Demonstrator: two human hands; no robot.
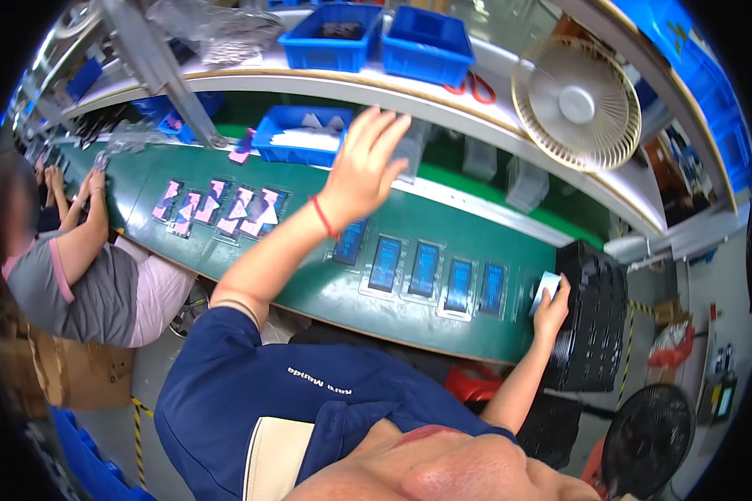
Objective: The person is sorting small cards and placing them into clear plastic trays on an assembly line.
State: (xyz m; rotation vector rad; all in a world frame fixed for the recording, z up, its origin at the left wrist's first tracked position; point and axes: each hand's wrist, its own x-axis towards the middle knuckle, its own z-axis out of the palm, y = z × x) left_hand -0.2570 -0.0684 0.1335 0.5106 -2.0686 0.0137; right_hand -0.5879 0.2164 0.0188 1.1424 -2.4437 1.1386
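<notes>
Right grip (551, 307): narrowed around a small pale flat piece (546, 290), kind unclear, at the right end of the green table (468, 219). Left grip (364, 159): wide, fingers spread, raised over the table's far side; its palm is hidden, so whether anything lies in it cannot be told. A red cord bracelet (322, 217) circles the left wrist.

Along the table's right half stands a row of five blue-faced rectangular panels (424, 269) with clear surrounds, the leftmost partly covered by the left forearm. A broad band of green surface separates this row from the table's far edge; a narrower band borders the near edge, and a short gap lies between row and right grip. On the table's left half, five pink-and-dark pieces (241, 209) lie apart from the panels.

A blue bin (288, 152) of white pieces sits at the table's far edge. A black crate (591, 321) is just beside the right end. A co-worker (83, 288) sits at the left near edge.
</notes>
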